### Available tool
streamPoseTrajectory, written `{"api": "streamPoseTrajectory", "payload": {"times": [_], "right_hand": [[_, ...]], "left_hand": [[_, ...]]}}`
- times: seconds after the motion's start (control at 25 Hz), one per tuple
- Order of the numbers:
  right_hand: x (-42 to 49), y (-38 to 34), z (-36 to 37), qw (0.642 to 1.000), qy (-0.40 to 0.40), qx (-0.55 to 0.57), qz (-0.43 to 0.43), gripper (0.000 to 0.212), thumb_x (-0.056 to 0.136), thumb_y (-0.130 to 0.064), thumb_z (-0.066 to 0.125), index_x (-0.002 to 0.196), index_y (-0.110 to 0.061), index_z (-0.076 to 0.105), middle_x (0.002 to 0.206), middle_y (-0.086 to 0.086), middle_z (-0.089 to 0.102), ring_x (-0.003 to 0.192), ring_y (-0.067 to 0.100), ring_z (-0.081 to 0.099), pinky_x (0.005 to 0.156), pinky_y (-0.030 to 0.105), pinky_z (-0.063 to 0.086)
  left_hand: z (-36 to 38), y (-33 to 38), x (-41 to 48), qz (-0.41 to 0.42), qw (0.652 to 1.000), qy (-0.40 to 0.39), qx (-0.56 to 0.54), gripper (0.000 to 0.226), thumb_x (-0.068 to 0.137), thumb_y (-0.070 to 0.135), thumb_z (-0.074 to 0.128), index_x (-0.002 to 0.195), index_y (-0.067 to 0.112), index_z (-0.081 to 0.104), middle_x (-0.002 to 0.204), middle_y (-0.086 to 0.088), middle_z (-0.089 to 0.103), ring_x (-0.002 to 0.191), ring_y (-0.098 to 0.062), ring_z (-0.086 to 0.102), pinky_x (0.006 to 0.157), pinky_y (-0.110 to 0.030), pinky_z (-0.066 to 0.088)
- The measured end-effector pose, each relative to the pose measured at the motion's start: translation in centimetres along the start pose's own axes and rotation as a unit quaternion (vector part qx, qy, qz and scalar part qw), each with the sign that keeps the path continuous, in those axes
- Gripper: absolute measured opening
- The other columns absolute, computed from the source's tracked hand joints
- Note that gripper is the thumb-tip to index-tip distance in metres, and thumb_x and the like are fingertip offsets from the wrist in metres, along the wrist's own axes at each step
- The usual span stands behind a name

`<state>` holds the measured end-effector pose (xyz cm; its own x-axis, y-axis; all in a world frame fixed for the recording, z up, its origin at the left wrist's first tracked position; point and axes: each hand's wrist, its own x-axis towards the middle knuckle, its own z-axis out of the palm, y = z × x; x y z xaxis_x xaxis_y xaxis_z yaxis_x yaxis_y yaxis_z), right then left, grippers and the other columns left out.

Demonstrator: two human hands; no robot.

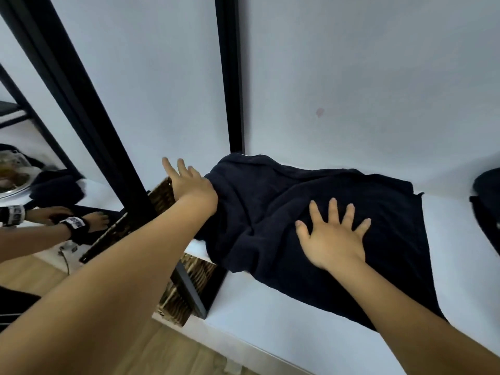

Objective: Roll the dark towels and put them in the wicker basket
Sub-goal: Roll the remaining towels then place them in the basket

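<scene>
A dark navy towel (311,201) lies spread and rumpled across a white table (297,328), its left end bunched and hanging over the table's edge. My right hand (334,239) rests flat on the towel's middle, fingers spread. My left hand (189,185) is at the towel's left end, fingers apart, pressed against the cloth near the rim of the wicker basket (176,299). The basket stands beside and below the table's left edge, partly hidden by my left arm and a black frame.
A black-framed mirror (40,185) on the left reflects my arms and dark cloth. A black vertical post (230,77) runs up the white wall behind the towel. Another dark cloth item (487,207) sits at the right edge. Wooden floor lies below.
</scene>
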<state>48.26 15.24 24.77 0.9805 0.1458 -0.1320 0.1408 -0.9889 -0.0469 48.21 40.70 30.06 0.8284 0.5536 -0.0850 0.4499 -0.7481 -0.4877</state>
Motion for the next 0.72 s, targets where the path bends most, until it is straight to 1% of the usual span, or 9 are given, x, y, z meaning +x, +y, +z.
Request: {"api": "streamPoseTrajectory", "payload": {"times": [0.04,0.08,0.12,0.16,0.24,0.32,0.44,0.56,0.72], "right_hand": [[0.5,-0.8,-0.1,1.000,-0.002,0.004,-0.006,0.071,0.093,-0.066,0.005,0.156,-0.035,-0.004,0.164,0.008,-0.011,0.147,0.043,-0.016,0.113,0.069,-0.007],[0.8,-1.2,-0.3,1.000,0.000,0.007,-0.014,0.070,0.093,-0.067,0.005,0.156,-0.036,-0.004,0.165,0.008,-0.011,0.147,0.043,-0.016,0.113,0.068,-0.007],[0.6,-1.2,-0.4,1.000,-0.002,0.011,-0.023,0.071,0.092,-0.068,0.005,0.155,-0.037,-0.003,0.165,0.007,-0.011,0.148,0.042,-0.016,0.114,0.067,-0.007],[0.1,-0.6,-0.4,1.000,-0.003,0.014,-0.028,0.071,0.091,-0.070,0.005,0.155,-0.039,-0.004,0.165,0.005,-0.011,0.148,0.040,-0.016,0.115,0.065,-0.008],[-1.6,1.8,0.5,1.000,0.012,0.012,-0.016,0.072,0.089,-0.073,0.003,0.154,-0.042,-0.005,0.165,0.003,-0.012,0.148,0.037,-0.017,0.117,0.061,-0.009],[-2.9,4.1,0.9,1.000,0.016,0.000,0.020,0.073,0.087,-0.076,0.003,0.153,-0.045,-0.006,0.164,0.002,-0.013,0.149,0.036,-0.017,0.117,0.060,-0.009],[0.3,5.0,0.0,0.999,-0.003,0.025,0.043,0.076,0.084,-0.079,0.006,0.152,-0.047,-0.004,0.165,0.001,-0.013,0.149,0.036,-0.016,0.117,0.061,-0.009],[1.6,5.1,-0.6,0.999,-0.012,0.030,0.034,0.076,0.084,-0.080,0.005,0.153,-0.047,-0.004,0.165,0.000,-0.012,0.149,0.036,-0.016,0.117,0.061,-0.009],[-2.0,6.8,0.5,0.999,0.013,0.008,0.029,0.076,0.084,-0.081,0.005,0.152,-0.048,-0.005,0.164,-0.002,-0.012,0.149,0.035,-0.017,0.118,0.058,-0.011]], "left_hand": [[-1.1,0.9,0.4,0.025,0.998,-0.004,-0.059,0.055,0.099,0.039,0.030,0.151,0.022,0.028,0.159,-0.013,0.027,0.147,-0.040,0.014,0.113,-0.070,0.000],[-1.8,1.9,0.6,0.067,0.986,-0.002,-0.152,0.050,0.098,0.037,0.031,0.146,0.022,0.037,0.153,-0.012,0.037,0.143,-0.036,0.027,0.115,-0.064,0.008],[-1.9,2.9,0.2,0.113,0.964,-0.004,-0.242,0.049,0.100,0.041,0.028,0.144,0.023,0.039,0.152,-0.011,0.039,0.141,-0.033,0.031,0.116,-0.059,0.012],[-1.3,3.8,-0.6,0.147,0.945,-0.005,-0.292,0.053,0.101,0.049,0.023,0.148,0.026,0.034,0.157,-0.010,0.032,0.145,-0.031,0.025,0.118,-0.058,0.010],[1.0,5.2,-2.4,0.160,0.944,0.005,-0.290,0.065,0.097,0.064,0.012,0.155,0.035,0.014,0.165,-0.007,0.005,0.152,-0.026,0.000,0.118,-0.060,-0.002],[2.9,5.9,-3.4,0.159,0.950,0.009,-0.269,0.071,0.090,0.074,0.007,0.154,0.042,0.004,0.165,-0.002,-0.006,0.151,-0.025,-0.012,0.115,-0.063,-0.008],[1.7,6.7,-1.5,0.153,0.942,0.003,-0.299,0.077,0.083,0.082,0.005,0.152,0.049,0.001,0.165,0.005,-0.010,0.150,-0.029,-0.016,0.112,-0.069,-0.012],[0.6,7.2,-0.8,0.145,0.946,-0.011,-0.290,0.079,0.082,0.084,0.005,0.152,0.048,0.000,0.165,0.005,-0.009,0.150,-0.031,-0.016,0.111,-0.070,-0.010],[3.1,6.8,-3.6,0.157,0.951,0.043,-0.262,0.081,0.081,0.086,0.007,0.152,0.048,0.000,0.165,0.005,-0.007,0.150,-0.031,-0.015,0.114,-0.066,-0.010]]}}
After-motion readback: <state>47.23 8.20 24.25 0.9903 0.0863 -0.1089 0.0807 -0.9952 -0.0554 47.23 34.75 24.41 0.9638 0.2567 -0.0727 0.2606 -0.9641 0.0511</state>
